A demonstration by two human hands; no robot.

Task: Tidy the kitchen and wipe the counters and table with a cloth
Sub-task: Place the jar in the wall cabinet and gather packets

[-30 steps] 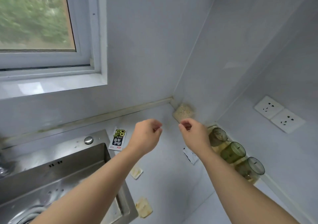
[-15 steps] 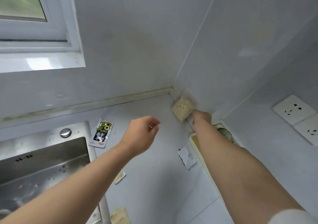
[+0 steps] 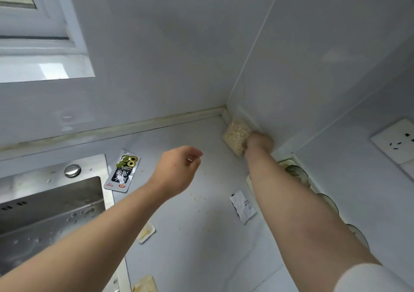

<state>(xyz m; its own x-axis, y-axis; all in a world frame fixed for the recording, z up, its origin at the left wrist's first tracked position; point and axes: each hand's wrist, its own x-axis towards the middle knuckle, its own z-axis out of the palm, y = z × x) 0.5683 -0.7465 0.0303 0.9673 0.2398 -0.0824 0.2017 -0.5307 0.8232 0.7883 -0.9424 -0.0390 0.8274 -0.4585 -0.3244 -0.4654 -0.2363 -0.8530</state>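
The noodle packet (image 3: 235,133) sits in the counter's (image 3: 201,235) back corner, against the wall (image 3: 313,67). The right hand (image 3: 261,141) grips its near edge. The left hand (image 3: 177,170) hovers loosely curled, holding nothing, between the sink (image 3: 56,202) rim and the corner.

One head-worn wide-angle view is looking forward and down, facing the wall corner (image 3: 226,110) over the tabletop (image 3: 212,247). It is sitting close: both forearms are filling the lower frame, left hand (image 3: 177,170) mid-frame, right hand (image 3: 259,141) gripping the grain packet (image 3: 235,135) at the corner. The sink (image 3: 51,213) is cropping at lower left, window (image 3: 33,22) upper left, socket (image 3: 396,141) right edge.
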